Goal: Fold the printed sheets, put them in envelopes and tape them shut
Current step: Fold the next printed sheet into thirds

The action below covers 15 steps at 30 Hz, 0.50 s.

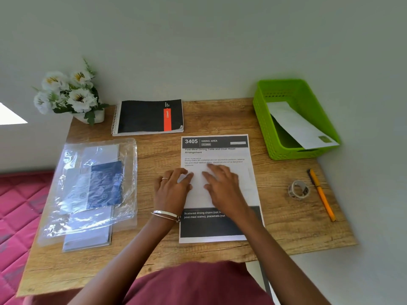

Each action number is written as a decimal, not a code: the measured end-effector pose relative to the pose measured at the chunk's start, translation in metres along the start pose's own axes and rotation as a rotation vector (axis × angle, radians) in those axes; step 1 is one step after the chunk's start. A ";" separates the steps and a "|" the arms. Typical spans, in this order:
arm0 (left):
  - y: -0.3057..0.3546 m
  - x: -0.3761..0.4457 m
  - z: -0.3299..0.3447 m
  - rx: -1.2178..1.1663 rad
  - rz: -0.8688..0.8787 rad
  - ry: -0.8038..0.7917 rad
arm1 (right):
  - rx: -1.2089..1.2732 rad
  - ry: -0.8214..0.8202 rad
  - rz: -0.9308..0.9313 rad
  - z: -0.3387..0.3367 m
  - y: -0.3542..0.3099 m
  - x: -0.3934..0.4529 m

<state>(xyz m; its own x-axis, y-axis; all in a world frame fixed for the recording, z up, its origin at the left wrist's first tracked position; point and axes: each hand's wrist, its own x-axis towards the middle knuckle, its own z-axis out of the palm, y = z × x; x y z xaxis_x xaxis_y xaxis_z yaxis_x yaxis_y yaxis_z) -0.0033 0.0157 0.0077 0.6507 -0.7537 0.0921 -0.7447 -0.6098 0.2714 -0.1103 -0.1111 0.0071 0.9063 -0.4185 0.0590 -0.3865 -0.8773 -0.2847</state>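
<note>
On the wooden desk (275, 221) the printed sheet (217, 150) lies flat, its long axis running away from the person, still unfolded. Both hands rest mid-sheet: left hand (172, 186) at its left edge, right hand (222, 183) nearer centre, fingers spread flat, gripping nothing. An envelope (301, 126) leans in the green basket (264, 119); the tape roll (298, 190) sits well to the right.

Even, soft daylight; no hard shadows. Overexposed white patch far left of left hand (174, 186). Glare on plastic bag (88, 190) just left of it. Right hand (222, 183) motion-blurred; print above fingers smeared. Wide-angle bowing toward frame edges; desk (286, 234) edges curved.
</note>
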 end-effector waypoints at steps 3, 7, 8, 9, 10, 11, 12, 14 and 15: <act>0.000 -0.001 0.000 0.021 0.022 -0.008 | 0.010 -0.058 -0.038 0.002 -0.004 -0.006; 0.001 -0.001 0.000 0.019 0.028 -0.005 | -0.070 -0.068 0.090 -0.009 0.031 -0.017; 0.001 -0.001 0.001 0.021 0.024 -0.008 | -0.096 -0.057 0.136 -0.012 0.042 -0.021; 0.001 -0.001 0.001 0.025 0.020 -0.016 | -0.116 -0.031 0.176 -0.015 0.049 -0.026; 0.002 -0.002 0.001 0.025 0.014 -0.026 | -0.136 -0.010 0.204 -0.017 0.054 -0.030; 0.002 -0.002 0.001 0.022 0.006 -0.034 | -0.157 -0.001 0.220 -0.018 0.056 -0.032; 0.003 -0.002 0.001 0.017 0.000 -0.038 | -0.175 0.000 0.226 -0.017 0.057 -0.034; 0.005 -0.003 0.001 0.005 -0.011 -0.036 | -0.185 -0.019 0.230 -0.015 0.055 -0.034; 0.005 -0.005 0.001 -0.005 -0.019 -0.039 | -0.181 -0.022 0.232 -0.015 0.054 -0.034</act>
<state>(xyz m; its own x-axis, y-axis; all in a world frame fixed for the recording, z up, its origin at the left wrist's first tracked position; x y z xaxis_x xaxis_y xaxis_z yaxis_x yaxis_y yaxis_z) -0.0106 0.0158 0.0078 0.6583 -0.7511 0.0499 -0.7317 -0.6228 0.2771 -0.1643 -0.1480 0.0039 0.7930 -0.6091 -0.0090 -0.6061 -0.7874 -0.1129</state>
